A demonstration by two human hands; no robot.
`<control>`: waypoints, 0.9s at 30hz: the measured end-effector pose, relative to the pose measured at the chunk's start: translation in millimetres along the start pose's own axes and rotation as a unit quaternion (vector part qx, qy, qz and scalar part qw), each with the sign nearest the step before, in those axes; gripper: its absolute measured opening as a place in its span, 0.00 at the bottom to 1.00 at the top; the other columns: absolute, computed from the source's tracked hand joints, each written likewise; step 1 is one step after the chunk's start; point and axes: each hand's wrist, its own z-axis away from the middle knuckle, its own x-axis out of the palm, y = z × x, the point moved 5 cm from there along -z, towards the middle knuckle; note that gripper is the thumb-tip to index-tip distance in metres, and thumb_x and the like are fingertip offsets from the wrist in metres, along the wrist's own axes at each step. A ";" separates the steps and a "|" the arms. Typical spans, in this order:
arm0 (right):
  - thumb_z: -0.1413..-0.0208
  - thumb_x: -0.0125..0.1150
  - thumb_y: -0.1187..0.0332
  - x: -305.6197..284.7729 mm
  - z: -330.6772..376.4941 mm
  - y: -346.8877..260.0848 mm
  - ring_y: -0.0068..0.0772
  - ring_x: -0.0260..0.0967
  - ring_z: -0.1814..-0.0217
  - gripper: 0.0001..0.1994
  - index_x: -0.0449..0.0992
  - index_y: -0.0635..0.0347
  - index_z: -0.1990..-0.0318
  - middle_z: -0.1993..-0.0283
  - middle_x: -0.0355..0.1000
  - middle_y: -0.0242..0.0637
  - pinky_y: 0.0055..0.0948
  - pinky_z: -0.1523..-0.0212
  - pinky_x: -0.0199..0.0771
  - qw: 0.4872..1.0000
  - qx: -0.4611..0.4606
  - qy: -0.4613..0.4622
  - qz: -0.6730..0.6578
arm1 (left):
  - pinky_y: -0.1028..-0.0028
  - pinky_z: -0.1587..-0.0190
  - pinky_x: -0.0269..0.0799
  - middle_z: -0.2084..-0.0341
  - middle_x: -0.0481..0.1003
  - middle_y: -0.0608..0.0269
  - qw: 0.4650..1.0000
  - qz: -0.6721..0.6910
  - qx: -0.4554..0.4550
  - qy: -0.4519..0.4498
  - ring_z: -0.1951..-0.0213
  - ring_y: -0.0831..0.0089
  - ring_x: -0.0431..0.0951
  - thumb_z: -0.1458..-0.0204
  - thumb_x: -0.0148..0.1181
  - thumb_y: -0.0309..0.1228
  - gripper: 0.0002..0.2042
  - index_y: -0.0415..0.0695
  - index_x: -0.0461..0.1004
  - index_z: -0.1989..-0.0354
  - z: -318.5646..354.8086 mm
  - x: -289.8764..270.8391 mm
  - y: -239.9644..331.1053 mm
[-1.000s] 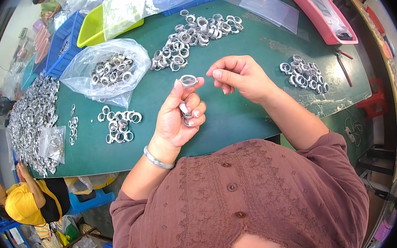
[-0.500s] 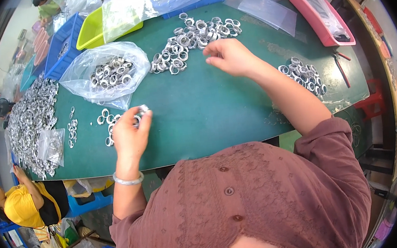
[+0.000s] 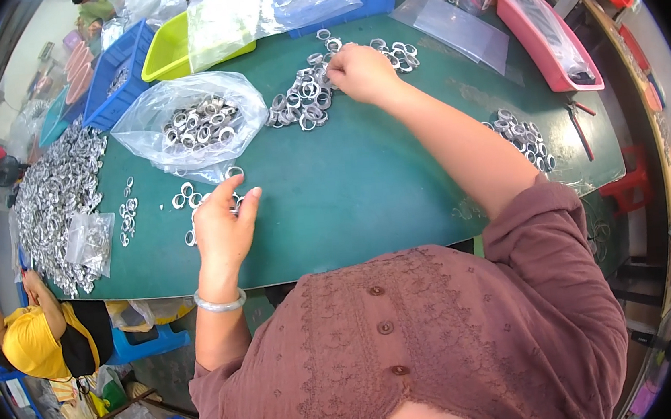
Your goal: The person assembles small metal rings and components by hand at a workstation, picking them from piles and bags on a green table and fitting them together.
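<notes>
My left hand (image 3: 222, 224) is above the green table, thumb and forefinger apart. A metal ring (image 3: 233, 172) is just beyond its forefinger, by the lower edge of a clear plastic bag (image 3: 134, 132) with many rings in it. Several rings (image 3: 189, 198) lie beside and partly behind this hand. Farther off, my right hand (image 3: 363, 72) reaches into a heap of metal rings (image 3: 301, 100). Its fingers are bent together at the heap; whatever is between them is hidden.
A large mound of small metal parts (image 3: 57, 212) covers the table's left end. Blue bins (image 3: 116, 93), a lime-green bin (image 3: 168, 60) and a pink tray (image 3: 530, 45) line the far side. More rings (image 3: 523, 139) and red-handled pliers (image 3: 580, 128) lie right. A person in yellow (image 3: 37, 343) works at left.
My left thumb and forefinger have parted, and the ring is now beyond the forefinger. My right hand has moved farther away into the heap, its fingers closing. The view has shifted slightly.
</notes>
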 end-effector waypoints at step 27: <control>0.50 0.54 0.70 -33.8 103.8 -46.4 0.12 0.59 0.77 0.07 0.76 0.63 0.70 0.76 0.70 0.25 0.16 0.76 0.60 0.777 0.117 -0.196 -0.587 | 0.85 0.81 0.52 0.85 0.60 0.73 0.924 0.337 0.181 -0.013 0.83 0.86 0.56 0.61 0.62 0.21 0.19 0.41 0.71 0.56 -33.0 28.4 102.1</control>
